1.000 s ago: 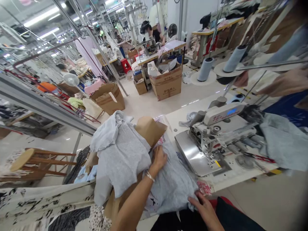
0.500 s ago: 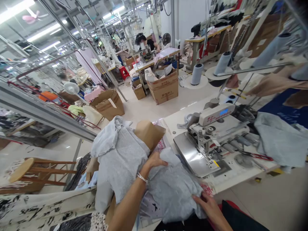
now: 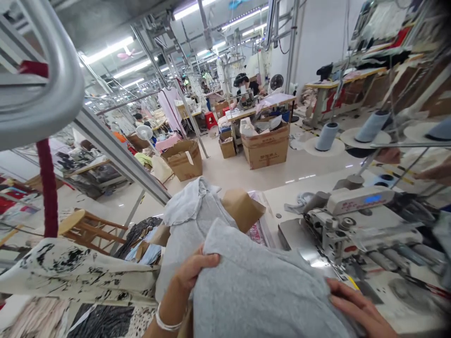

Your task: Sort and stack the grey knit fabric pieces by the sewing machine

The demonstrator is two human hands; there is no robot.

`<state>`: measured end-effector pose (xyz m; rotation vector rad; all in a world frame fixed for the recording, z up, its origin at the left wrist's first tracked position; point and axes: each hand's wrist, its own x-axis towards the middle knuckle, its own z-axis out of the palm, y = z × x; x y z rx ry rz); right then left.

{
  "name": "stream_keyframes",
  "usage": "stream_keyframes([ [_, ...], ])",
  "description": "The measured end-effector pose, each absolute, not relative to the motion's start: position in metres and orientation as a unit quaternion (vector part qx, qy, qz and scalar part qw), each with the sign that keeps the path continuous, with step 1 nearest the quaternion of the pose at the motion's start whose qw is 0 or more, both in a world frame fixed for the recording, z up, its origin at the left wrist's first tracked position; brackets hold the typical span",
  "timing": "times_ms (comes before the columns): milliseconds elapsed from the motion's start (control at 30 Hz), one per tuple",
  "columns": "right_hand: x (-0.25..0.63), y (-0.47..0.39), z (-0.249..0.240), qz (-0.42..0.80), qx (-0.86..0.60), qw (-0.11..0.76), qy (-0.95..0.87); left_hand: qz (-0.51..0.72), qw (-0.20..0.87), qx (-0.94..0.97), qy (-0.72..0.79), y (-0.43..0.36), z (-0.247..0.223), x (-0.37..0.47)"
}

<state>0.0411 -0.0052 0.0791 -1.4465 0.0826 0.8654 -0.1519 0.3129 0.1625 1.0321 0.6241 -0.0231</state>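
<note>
A light grey cloth (image 3: 260,286) is spread between my two hands, in front of the sewing machine. My left hand (image 3: 195,267) grips its upper left edge, thumb on top and fingers behind the fabric. At the right edge, my right hand (image 3: 355,303) holds the cloth near the front of the machine's metal plate. Another grey garment (image 3: 190,216) lies heaped behind my left hand. The sewing machine (image 3: 345,225) with a blue-lit display stands on the white table (image 3: 278,199) to the right.
Brown paper (image 3: 243,209) sticks up behind the cloth. Thread cones (image 3: 326,137) stand at the back right. A wooden stool (image 3: 93,227) and patterned fabric (image 3: 81,270) are on the left. Cardboard boxes (image 3: 264,150) stand on the floor ahead. A person (image 3: 252,87) sits at a far machine.
The grey cloth has been lifted and spread nearer the camera, its upper left edge raised in my left hand. The view has shifted, moving the scene rightward in the picture.
</note>
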Motion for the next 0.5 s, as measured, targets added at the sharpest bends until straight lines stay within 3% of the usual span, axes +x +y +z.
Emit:
stream_keyframes([
  [100, 0.040, 0.056, 0.097, 0.419, -0.583, 0.696, 0.019, 0.095, 0.801, 0.475, 0.351, 0.344, 0.167, -0.179],
  [233, 0.024, 0.131, 0.069, 0.514, -0.512, 0.687, -0.030, 0.203, 0.733, 0.458, 0.461, 0.380, 0.150, -0.206],
  [367, -0.005, 0.164, 0.026, 0.523, -0.574, 0.626, -0.072, 0.240, 0.712, 0.447, 0.485, 0.385, 0.125, -0.219],
  [500, -0.008, 0.173, 0.010, 0.454, -0.646, 0.602, -0.120, 0.247, 0.709, 0.457, 0.477, 0.376, 0.121, -0.224],
])
